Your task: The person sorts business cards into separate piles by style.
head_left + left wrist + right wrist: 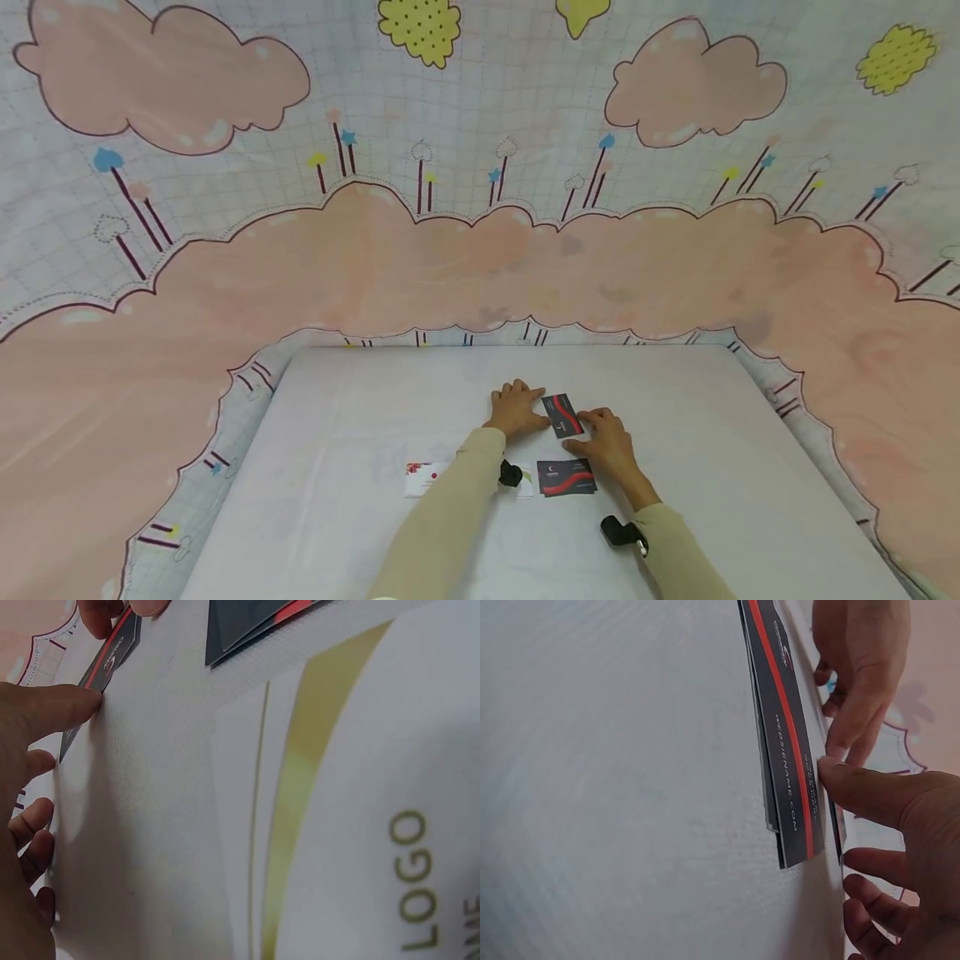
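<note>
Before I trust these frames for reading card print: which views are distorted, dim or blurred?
Head view: wide-angle bend in the backdrop, even light, the dark card too small to read. Left wrist view: dim, the white card close and soft, "LOGO" readable. Right wrist view: shaded, the dark cards seen at a steep angle, print partly legible.

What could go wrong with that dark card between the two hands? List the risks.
1. The dark card is only touched at its edges by the left hand and right hand; it could slip or skew.
2. The right wrist hovers over the dark card stack; a sweep might scatter it.
3. The left sleeve covers the white card and could drag it.
</note>
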Motion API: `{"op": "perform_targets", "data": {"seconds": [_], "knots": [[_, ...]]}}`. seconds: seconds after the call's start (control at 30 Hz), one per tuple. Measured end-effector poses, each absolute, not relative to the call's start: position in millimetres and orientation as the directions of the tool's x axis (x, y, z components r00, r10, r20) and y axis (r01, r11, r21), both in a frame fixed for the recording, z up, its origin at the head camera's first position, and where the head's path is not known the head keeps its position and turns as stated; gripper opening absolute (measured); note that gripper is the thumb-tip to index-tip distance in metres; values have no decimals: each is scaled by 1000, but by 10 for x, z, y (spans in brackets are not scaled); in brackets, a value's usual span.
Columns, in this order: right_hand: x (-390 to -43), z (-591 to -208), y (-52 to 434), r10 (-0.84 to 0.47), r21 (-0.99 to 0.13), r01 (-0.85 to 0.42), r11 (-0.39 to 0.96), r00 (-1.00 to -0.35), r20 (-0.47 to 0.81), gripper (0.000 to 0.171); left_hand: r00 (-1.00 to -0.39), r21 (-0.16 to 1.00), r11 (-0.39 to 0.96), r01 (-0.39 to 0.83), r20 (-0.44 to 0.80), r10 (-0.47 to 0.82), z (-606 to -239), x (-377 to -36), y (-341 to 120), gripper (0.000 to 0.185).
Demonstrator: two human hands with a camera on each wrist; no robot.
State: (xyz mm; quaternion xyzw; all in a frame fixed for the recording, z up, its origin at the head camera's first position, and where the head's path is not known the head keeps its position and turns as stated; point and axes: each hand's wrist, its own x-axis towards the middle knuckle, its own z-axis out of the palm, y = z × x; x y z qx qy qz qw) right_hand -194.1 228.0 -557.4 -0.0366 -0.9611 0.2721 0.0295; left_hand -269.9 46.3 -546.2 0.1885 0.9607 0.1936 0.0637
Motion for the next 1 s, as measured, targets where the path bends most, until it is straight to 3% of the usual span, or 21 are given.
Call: {"op": "perform_targets", "data": {"seconds": [0.6,1.0], "knots": [[-1969,-5608,2226,101,-509,48,860,-992,76,57,-933,438,844,310,-30,359,-5430,-2666,440,51],[-1909,-5633,2246,91,-544,30,838,-992,86,51,-921,508,787,350,36,387,-5502,-2650,371,52]]}}
